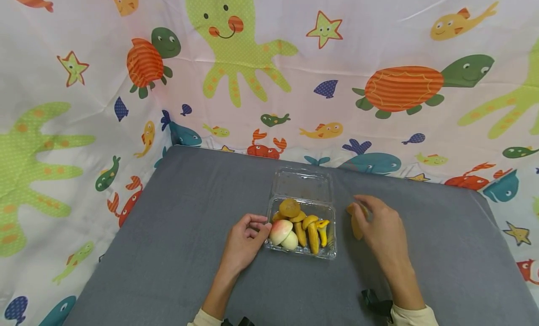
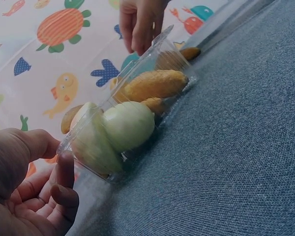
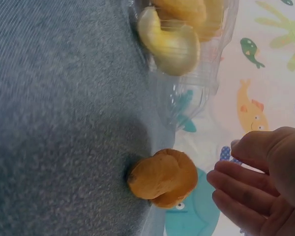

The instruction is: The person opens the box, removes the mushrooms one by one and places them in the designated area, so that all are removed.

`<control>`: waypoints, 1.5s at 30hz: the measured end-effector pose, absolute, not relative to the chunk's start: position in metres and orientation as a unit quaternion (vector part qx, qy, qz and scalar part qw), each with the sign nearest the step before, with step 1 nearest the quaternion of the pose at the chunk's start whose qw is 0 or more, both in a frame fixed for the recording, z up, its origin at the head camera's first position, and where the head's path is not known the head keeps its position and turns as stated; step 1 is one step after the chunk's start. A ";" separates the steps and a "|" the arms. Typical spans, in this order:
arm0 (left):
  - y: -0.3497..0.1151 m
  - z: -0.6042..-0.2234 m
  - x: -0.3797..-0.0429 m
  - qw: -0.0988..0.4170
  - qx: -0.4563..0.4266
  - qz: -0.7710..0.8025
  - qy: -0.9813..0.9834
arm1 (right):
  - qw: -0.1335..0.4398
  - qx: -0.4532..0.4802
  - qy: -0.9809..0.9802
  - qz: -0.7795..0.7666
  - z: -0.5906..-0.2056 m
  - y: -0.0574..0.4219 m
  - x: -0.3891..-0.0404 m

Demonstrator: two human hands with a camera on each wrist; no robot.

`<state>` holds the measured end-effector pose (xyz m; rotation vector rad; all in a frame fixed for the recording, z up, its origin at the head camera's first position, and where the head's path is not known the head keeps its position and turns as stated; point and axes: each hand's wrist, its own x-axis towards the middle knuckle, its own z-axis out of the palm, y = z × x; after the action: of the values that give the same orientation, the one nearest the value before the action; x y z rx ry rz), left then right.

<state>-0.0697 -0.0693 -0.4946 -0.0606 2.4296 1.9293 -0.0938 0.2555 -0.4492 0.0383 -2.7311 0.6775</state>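
Observation:
A clear plastic clamshell box (image 1: 331,216) lies on the table with its lid (image 1: 303,183) folded back. My left hand (image 1: 245,242) pinches the box's left rim between thumb and forefinger. Inside are several toy mushrooms: a pale one with a pinkish cap (image 1: 280,231) at the near left, a flat round brown cap (image 1: 289,207), and yellow-brown stemmed ones such as the yellow mushroom (image 1: 322,232) at the right. To the right of the box, my right hand (image 1: 386,230) hovers over a brown mushroom (image 3: 164,177) on the table, with a gap between fingers and mushroom in the right wrist view.
Grey cloth (image 1: 202,209) covers the table. A white curtain (image 1: 269,50) printed with sea animals stands along the back and left edges. A dark strap (image 1: 376,303) shows at the right wrist.

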 end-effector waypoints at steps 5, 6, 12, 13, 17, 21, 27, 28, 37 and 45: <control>-0.069 -0.494 -0.070 0.019 -0.018 0.619 0.785 | 0.166 0.037 -0.956 0.239 -0.442 0.246 -0.091; -0.069 -0.494 -0.070 0.019 -0.017 0.619 0.785 | 0.172 0.045 -0.955 0.238 -0.440 0.243 -0.091; -0.070 -0.493 -0.071 0.016 -0.013 0.622 0.783 | 0.208 0.105 -0.944 0.233 -0.434 0.230 -0.092; -0.070 -0.494 -0.072 0.015 -0.013 0.623 0.782 | 0.210 0.115 -0.943 0.232 -0.433 0.228 -0.092; -0.070 -0.494 -0.072 0.011 -0.010 0.625 0.780 | 0.209 0.152 -0.941 0.220 -0.433 0.221 -0.094; -0.070 -0.495 -0.073 0.009 -0.008 0.625 0.781 | 0.190 0.190 -0.940 0.208 -0.432 0.214 -0.095; -0.071 -0.495 -0.073 0.007 -0.006 0.623 0.782 | 0.176 0.225 -0.934 0.213 -0.432 0.200 -0.095; -0.071 -0.495 -0.072 0.007 -0.006 0.622 0.783 | 0.174 0.229 -0.933 0.216 -0.432 0.198 -0.095; -0.071 -0.495 -0.072 0.014 -0.008 0.623 0.782 | 0.177 0.261 -0.927 0.205 -0.438 0.178 -0.094; -0.072 -0.497 -0.069 0.015 -0.012 0.625 0.780 | 0.155 0.259 -0.929 0.216 -0.442 0.166 -0.092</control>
<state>-0.0687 -0.0719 -0.4973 -0.0389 2.4268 1.9458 -0.0916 0.1656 -0.4417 0.7429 -2.6603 0.6184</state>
